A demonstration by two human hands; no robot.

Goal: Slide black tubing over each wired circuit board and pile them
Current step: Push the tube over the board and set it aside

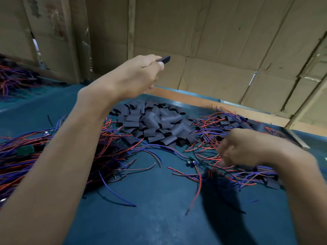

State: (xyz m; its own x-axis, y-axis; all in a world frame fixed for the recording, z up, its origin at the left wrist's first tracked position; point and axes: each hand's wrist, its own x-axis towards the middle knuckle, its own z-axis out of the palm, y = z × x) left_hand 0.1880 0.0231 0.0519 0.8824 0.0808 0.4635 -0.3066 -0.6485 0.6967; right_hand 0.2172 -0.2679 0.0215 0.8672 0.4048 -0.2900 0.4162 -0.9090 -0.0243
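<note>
Flat matte tubing piece in left hand

No readable text, label, brand, number or sign anywhere in your view. You can check the likeliest surfaces: the cardboard panels behind the bench carry only creases, tape and stains; the green circuit board among the wires at your left shows no legible marking; the black tubing pieces are plain.
</note>
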